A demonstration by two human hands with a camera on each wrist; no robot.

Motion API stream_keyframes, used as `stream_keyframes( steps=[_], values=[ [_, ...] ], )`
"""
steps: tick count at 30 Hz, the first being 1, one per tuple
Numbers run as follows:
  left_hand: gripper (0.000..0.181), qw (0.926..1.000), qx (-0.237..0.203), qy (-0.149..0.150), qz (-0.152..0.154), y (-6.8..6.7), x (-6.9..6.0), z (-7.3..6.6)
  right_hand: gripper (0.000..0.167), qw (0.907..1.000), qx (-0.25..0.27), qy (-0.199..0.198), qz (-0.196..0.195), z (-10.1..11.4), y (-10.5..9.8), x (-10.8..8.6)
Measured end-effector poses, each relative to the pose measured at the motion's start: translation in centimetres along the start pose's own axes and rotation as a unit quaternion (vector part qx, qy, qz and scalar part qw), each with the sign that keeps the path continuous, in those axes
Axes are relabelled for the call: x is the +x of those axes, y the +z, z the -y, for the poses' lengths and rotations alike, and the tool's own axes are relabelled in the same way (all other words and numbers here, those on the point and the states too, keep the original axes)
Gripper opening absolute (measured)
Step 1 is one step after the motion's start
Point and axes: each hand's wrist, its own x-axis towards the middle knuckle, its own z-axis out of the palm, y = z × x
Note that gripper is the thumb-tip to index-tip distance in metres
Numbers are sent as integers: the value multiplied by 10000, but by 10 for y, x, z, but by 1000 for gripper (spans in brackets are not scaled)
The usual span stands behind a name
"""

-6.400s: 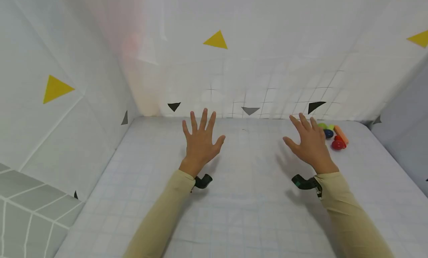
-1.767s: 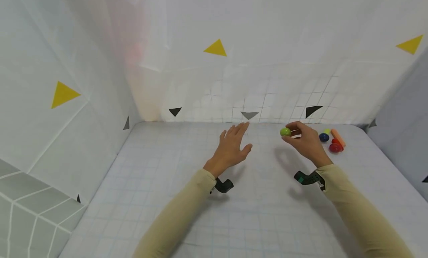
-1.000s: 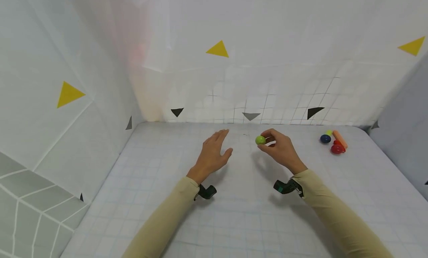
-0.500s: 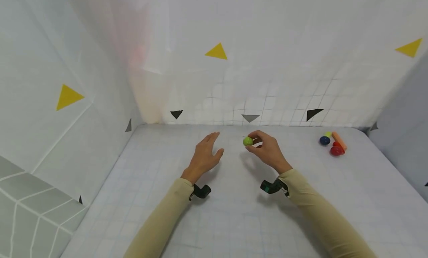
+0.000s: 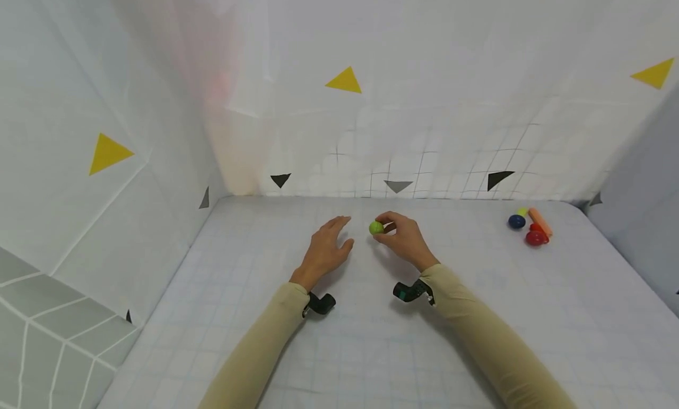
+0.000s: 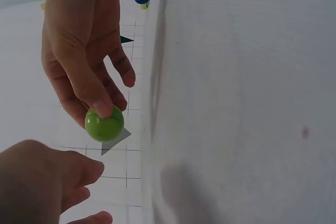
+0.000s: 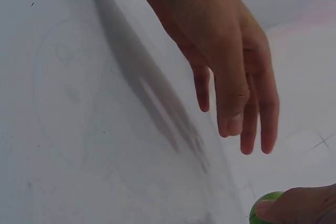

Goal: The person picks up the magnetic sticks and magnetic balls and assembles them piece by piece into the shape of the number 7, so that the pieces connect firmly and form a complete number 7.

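A small glossy green ball (image 5: 376, 228) is pinched between the thumb and fingers of my right hand (image 5: 405, 240), above the middle of the table. The left wrist view shows a thin dark line across the ball (image 6: 104, 124). My left hand (image 5: 322, 250) hovers just left of it, thumb apart from extended fingers, holding nothing. A small gap separates its fingertips from the ball. In the right wrist view the left hand (image 7: 220, 51) hangs fingers down, and only part of the ball (image 7: 260, 211) shows behind the right thumb.
At the table's back right lie a dark blue ball-like piece (image 5: 517, 221), a lime-green piece (image 5: 522, 211), an orange stick (image 5: 540, 221) and a glossy red round piece (image 5: 534, 238). White sheeting (image 5: 297, 126) with yellow and dark triangles rises behind the white table (image 5: 361, 350).
My right hand took the green ball from the group at the back right and carried it left to the middle. My left hand moved right, then back left; its fingers are less spread.
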Motion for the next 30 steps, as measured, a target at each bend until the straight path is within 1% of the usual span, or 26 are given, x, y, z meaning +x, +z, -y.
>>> stream_keyframes(
  steps=[5,10,13,17,19,21,22,25,28,30],
  values=[
    [48,10000,19,96,-19,2,-1,3,36,9998,6,-115,155,2,13,5],
    [45,9998,-30,190,-72,4,0,5,34,9996,-33,-244,155,1,23,8],
    [44,9998,-92,174,-64,6,0,5,33,9995,-35,-280,135,0,28,8],
    [44,9999,-87,71,-47,7,0,5,33,9994,-134,-288,131,-2,34,7],
    [45,10000,-82,7,-31,7,0,5,35,9994,-178,-281,136,-4,36,7],
    [46,9999,-102,14,-12,7,0,4,40,9992,-205,-296,147,-4,36,7],
    [47,9999,-135,79,16,6,1,4,42,9991,-218,-326,163,-4,36,7],
    [49,9992,-296,152,227,6,7,3,49,9986,-276,-383,238,-4,31,6],
    [50,9975,-487,148,493,8,17,1,51,9984,-317,-356,310,-2,24,4],
    [49,9965,-583,102,586,13,23,0,52,9986,-326,-278,306,-1,18,0]
  ],
)
